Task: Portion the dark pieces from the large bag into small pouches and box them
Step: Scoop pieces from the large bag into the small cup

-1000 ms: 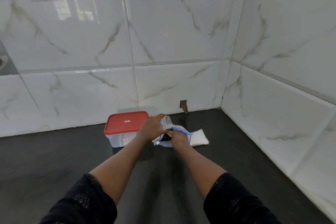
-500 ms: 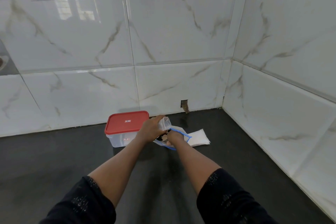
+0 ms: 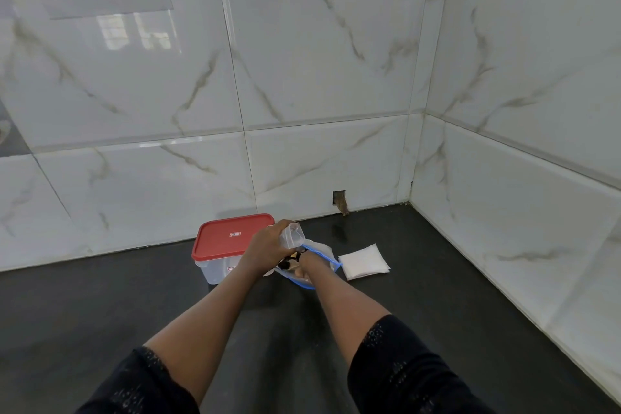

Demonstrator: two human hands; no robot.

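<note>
Back tiled wall [image 3: 302, 77] meets the dark surface [image 3: 100, 312] right behind the red-lidded box [image 3: 232, 239]. Surface runs wide to the left of the box and toward the viewer in front of it.

Left arm comes in from lower left, forearm angled up and right. Left hand [image 3: 263, 249] sits over the box's right front corner, knuckles up, fingers curled round a small pouch [image 3: 293, 235]. Pouch is clear, held off the surface just right of the box, long axis near upright, mouth tipped up and to the right.

Large bag [image 3: 324, 250] lies on the surface just right of the box, below the pouch, its blue-edged mouth gaping up toward the viewer. Dark pieces [image 3: 285, 266] show inside at its left side.

Right forearm slants up and left. Right hand [image 3: 309, 265] is down in the bag's mouth, fingers hidden, so its grip cannot be told.

Flat stack of white pouches [image 3: 364, 260] lies further right of the box, just beside the bag's rim. Beyond it, well right of the box, the side wall [image 3: 521, 212] closes the corner.
</note>
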